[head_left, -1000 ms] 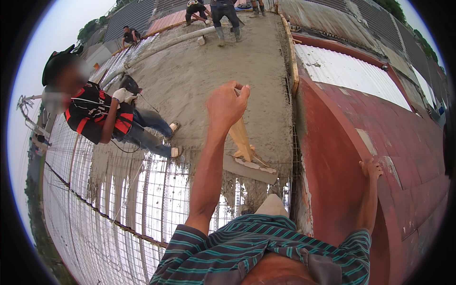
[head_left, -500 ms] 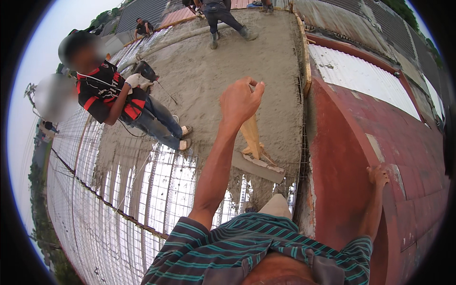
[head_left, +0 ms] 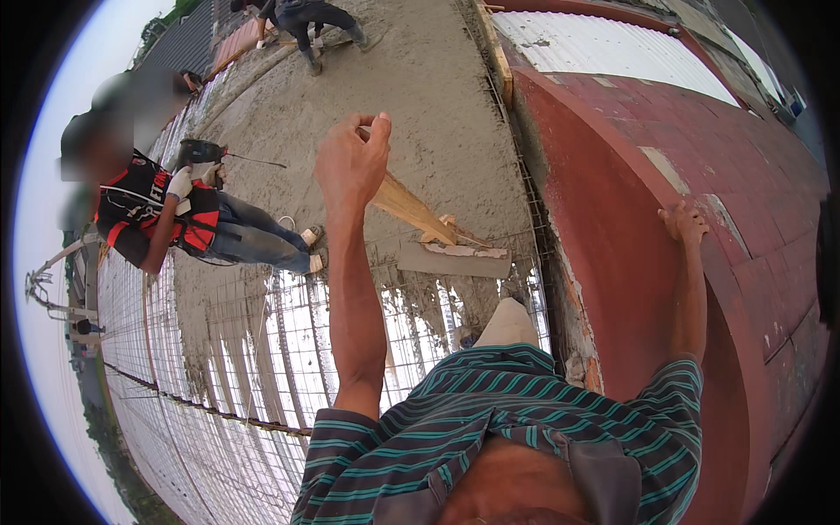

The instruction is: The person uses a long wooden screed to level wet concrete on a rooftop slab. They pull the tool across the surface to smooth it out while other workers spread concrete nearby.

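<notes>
My left hand point(head_left: 352, 166) is closed around the upper end of the wooden handle point(head_left: 411, 206) of a concrete rake, out over the wet concrete. The handle slants down to the rake's wide flat blade point(head_left: 455, 260), which lies on the edge of the fresh concrete and is smeared with it. My right hand point(head_left: 684, 222) rests on top of the red wall point(head_left: 604, 201), fingers spread over its edge.
At left a person in a red and black shirt point(head_left: 162, 206) holds a power tool point(head_left: 201, 153) with a long thin shaft. Wire mesh point(head_left: 289, 341) lies over shiny metal decking near me. Another person point(head_left: 315, 22) bends far off on the wet concrete point(head_left: 394, 105).
My view has swung, so the scene sits turned in the picture. The rake handle leans more to the left under my left hand. The other person's power tool shaft now points more level.
</notes>
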Tool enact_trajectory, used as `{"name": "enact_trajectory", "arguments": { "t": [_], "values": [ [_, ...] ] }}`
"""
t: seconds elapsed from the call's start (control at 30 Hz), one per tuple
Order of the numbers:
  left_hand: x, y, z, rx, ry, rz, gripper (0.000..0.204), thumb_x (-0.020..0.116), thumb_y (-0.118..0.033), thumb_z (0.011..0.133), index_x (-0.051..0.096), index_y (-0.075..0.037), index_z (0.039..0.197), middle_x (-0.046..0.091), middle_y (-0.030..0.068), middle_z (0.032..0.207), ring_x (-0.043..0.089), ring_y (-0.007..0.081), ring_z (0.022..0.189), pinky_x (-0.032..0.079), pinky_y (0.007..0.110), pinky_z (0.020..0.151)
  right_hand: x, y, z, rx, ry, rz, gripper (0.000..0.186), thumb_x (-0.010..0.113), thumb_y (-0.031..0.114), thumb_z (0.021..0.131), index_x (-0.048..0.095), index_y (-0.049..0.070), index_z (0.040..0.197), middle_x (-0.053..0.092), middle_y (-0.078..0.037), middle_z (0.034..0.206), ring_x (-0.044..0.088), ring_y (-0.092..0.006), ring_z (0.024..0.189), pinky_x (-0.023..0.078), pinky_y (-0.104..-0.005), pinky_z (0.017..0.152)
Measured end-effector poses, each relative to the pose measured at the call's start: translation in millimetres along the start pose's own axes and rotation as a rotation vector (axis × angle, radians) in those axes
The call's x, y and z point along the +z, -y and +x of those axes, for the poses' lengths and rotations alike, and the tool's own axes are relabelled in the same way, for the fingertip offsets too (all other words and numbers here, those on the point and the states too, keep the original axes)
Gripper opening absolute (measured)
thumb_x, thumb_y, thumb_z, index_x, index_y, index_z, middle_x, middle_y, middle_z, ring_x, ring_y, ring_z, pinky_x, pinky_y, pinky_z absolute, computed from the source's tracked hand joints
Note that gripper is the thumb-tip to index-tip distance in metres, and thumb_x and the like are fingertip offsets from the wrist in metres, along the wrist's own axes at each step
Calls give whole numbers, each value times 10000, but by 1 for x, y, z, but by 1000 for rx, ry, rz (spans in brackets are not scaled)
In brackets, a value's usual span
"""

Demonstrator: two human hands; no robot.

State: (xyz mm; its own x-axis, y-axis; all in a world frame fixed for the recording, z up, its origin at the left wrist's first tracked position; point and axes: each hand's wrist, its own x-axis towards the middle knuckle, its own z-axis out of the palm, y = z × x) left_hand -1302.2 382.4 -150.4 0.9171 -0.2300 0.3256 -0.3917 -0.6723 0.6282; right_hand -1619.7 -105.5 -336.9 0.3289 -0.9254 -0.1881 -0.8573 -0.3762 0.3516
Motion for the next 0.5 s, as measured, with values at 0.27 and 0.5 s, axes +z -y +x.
{"name": "enact_trajectory", "arguments": {
  "t": [0.27, 0.5],
  "values": [
    [-5, -2, -10, 23, 21, -104, 428, 614, -409, 933, 724, -6, 1024, 716, 81, 709, 668, 154, 656, 493, 326, 659, 6, -6, 3, 2, -14, 55, 832, 462, 691, 912, 368, 109, 1498, 388, -334, 1473, 400, -541, 1336, 281, -696, 1041],
    [-7, 0, -17, 20, -45, -390, 312, 646, -268, 941, 708, 29, 1011, 701, 75, 724, 631, 112, 636, 464, 255, 593, 1, -2, -4, 6, 3, -16, 847, 434, 707, 924, 339, 127, 1534, 408, -304, 1465, 424, -514, 1314, 303, -670, 1023]
  ]
}}
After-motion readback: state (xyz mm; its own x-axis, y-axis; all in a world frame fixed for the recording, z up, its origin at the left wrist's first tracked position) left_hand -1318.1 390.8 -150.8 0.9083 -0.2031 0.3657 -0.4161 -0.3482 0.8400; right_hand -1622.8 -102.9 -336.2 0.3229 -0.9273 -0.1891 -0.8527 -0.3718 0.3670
